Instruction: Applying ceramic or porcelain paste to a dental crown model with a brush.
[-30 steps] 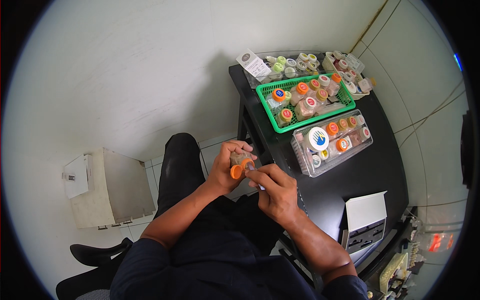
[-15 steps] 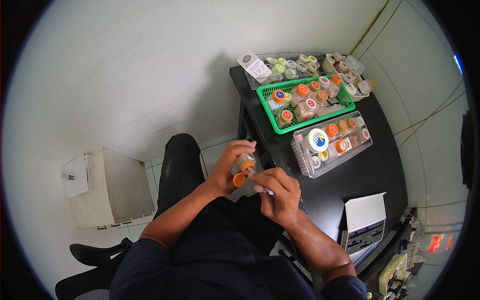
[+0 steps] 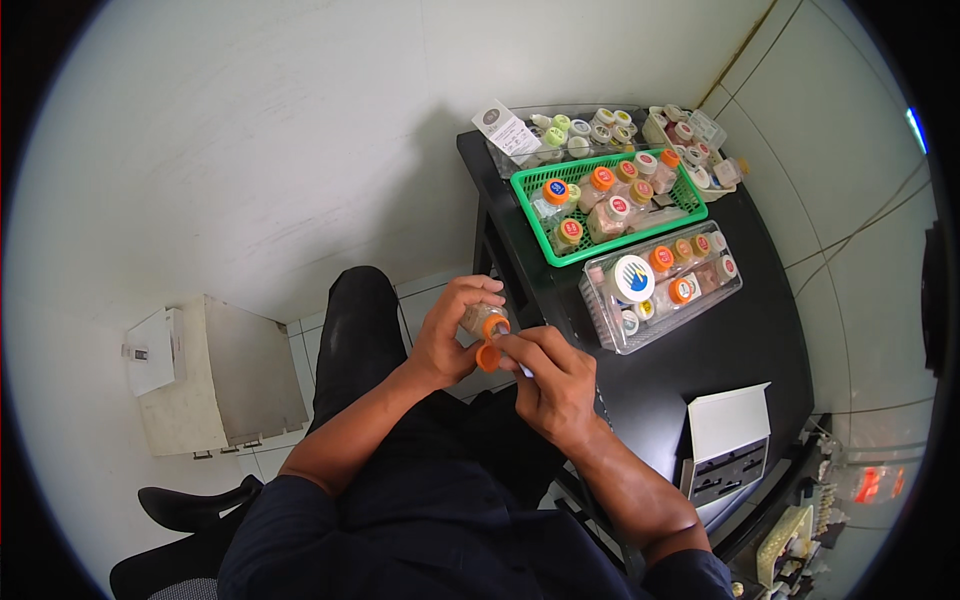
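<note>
My left hand is wrapped round a small clear bottle over my lap, left of the table. The bottle lies tilted with its mouth toward my right hand, and its orange flip lid hangs open. In my right hand a slim pale-lilac stick is pinched between thumb and fingers. The stick's far end is at the bottle's mouth; whether it has a scoop there is hidden. What the bottle contains is too small to make out.
On the black table stand a green basket and a clear tray, both with several lidded jars. More jars sit behind, beside a white card. An open white box lies nearer. A beige cabinet stands left.
The bottle has tipped further, its mouth turned more toward my right hand. My right hand has moved slightly left, closer to the mouth, and less of the stick shows.
</note>
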`<action>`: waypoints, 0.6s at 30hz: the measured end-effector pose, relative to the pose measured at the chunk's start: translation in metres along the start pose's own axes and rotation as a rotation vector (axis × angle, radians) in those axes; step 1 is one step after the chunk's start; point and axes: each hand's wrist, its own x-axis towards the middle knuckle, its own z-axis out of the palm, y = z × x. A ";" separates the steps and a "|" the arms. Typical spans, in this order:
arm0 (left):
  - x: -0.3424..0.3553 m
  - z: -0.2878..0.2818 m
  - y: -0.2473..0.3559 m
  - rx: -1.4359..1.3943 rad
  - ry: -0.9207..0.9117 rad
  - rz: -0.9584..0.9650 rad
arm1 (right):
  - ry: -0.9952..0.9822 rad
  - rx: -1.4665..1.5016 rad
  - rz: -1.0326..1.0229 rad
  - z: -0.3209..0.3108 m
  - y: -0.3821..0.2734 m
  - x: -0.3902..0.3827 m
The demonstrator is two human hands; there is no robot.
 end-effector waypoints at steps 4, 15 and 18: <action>-0.007 0.006 -0.006 -0.053 0.013 -0.013 | -0.049 0.119 0.047 0.001 -0.003 -0.001; -0.002 0.008 0.001 -0.010 -0.026 0.016 | -0.034 -0.035 0.059 0.002 -0.008 -0.001; -0.006 0.008 -0.004 0.063 -0.037 0.043 | -0.037 0.016 0.060 0.001 -0.007 0.000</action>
